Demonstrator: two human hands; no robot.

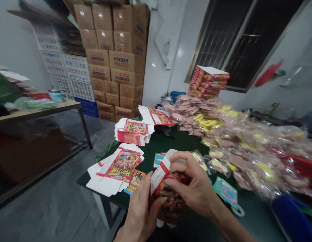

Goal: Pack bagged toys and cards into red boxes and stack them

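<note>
In the head view a red printed carton (168, 198) with a raised white flap is held between both hands, above the near edge of the dark green table (188, 143). My left hand (142, 208) grips its left side, thumb across the front. My right hand (193, 186) holds the upper right edge, thumb on the front and curled fingers at the opening. Whether those fingers hold anything inside is hidden. Left of the hands lie flattened cartons (123, 163) and an orange printed card (136, 179). A teal card (158, 159) lies just behind the carton.
A stack of flat cartons (134, 129) stands at the table's left rear. Clear-wrapped pink and yellow pieces (236, 141) heap up on the right, with filled red boxes (208, 80) behind. A green tag (226, 191) and a blue object (292, 215) lie right. Brown boxes (125, 64) line the wall.
</note>
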